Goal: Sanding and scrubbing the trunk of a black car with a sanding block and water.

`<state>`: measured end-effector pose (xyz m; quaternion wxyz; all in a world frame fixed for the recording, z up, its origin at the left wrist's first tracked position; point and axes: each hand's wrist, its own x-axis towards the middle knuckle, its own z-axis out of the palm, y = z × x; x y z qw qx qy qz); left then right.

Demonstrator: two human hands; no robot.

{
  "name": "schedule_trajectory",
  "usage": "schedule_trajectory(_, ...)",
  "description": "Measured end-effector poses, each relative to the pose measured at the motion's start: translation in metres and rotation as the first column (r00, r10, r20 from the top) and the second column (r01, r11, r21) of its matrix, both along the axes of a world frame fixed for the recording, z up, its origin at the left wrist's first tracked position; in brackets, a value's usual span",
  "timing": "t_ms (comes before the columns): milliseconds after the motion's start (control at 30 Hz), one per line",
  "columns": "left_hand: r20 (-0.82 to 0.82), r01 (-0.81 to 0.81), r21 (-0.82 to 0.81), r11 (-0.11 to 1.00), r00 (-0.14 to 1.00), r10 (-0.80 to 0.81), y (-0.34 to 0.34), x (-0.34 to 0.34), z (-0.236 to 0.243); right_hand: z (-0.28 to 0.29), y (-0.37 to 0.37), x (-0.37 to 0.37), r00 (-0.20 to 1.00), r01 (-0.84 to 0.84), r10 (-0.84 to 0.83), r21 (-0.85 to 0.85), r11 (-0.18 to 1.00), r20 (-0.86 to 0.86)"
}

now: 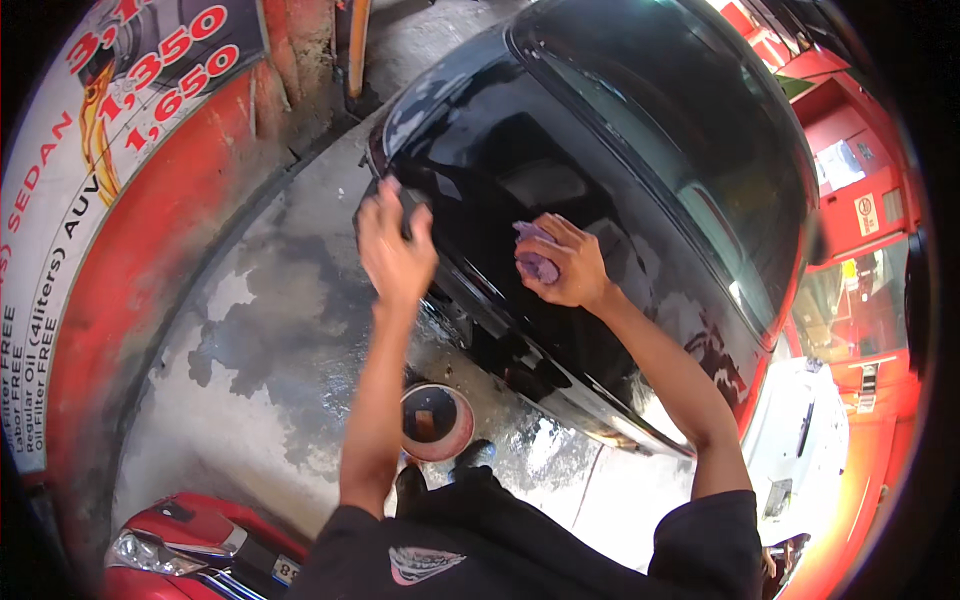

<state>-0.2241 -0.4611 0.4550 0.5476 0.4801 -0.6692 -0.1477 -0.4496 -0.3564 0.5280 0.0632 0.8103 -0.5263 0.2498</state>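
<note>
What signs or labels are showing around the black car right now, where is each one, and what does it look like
Large banner: on the wall at far left, white with red and black lettering above a red band.
Small sign: on the red structure at far right, a white rectangle with a red mark.
Panel: just above it, pale and rectangular.

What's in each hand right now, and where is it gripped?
The right hand presses a bunched purple cloth against the black car, fingers over its top. The left hand rests on the car's edge; nothing visible in it.
</note>
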Motion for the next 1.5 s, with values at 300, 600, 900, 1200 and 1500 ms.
schedule_trajectory(300, 0.007, 0.097, -0.063, 0.993, 0.995, -0.097, 0.098, -0.027, -0.017, -0.005, 0.007, -0.009, 1.000, 0.006, -0.006, -0.022, 1.000, 0.004)
schedule_trajectory(600, 0.005, 0.080, 0.022, 0.997, 0.997, -0.080, 0.124, -0.031, -0.018, -0.010, 0.005, -0.006, 1.000, -0.017, 0.016, -0.037, 0.999, -0.027)
schedule_trajectory(900, 0.091, -0.219, -0.016, 0.976, 0.971, 0.220, 0.063, -0.023, 0.010, -0.008, -0.007, 0.008, 0.996, -0.084, 0.086, -0.112, 0.990, 0.018)
schedule_trajectory(1200, 0.068, -0.201, -0.108, 0.974, 0.975, 0.209, 0.122, -0.041, 0.012, -0.009, -0.018, 0.012, 0.995, -0.097, 0.101, -0.177, 0.979, 0.011)
schedule_trajectory(1500, 0.080, 0.014, -0.001, 1.000, 0.997, -0.014, 0.317, -0.120, -0.009, -0.021, -0.012, -0.007, 1.000, -0.010, 0.007, -0.112, 0.994, -0.025)
